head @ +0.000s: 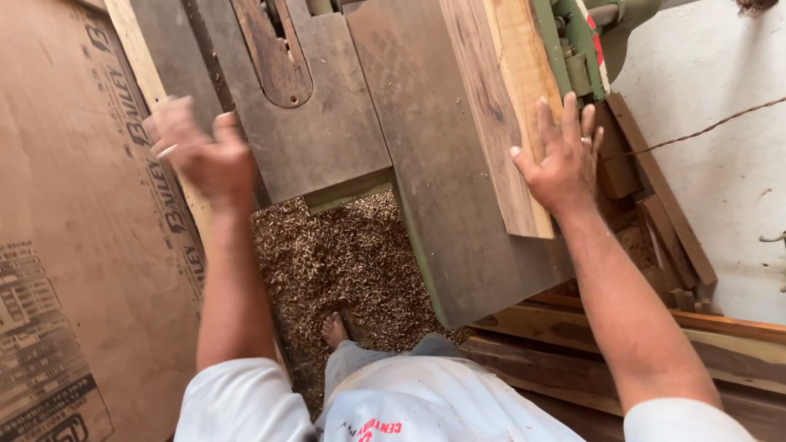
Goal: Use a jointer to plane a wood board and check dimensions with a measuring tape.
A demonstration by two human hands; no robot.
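At the upper right of the frame, the person's right hand (565, 155) lies flat and open, fingers spread, on the near end of a long wooden board (508, 106). The board rests on the worn counter (458, 245) of a woodworking machine, its long axis running from the hand away toward the top edge of the picture, alongside a green fence (573, 41) just to its right. The left hand (201, 151), blurred at the upper left, hangs loosely open and empty over the counter's far side, well apart from the board; the right hand is plainly the nearer one. Between the arms, a heap of wood shavings (344, 262) covers the floor, with a bare foot (333, 330) planted in it. A large sheet of printed brown plywood (74, 245) fills the left of the frame. Scrap timber (655, 213) and stacked planks (573, 344) crowd the lower right, beneath the counter's edge.
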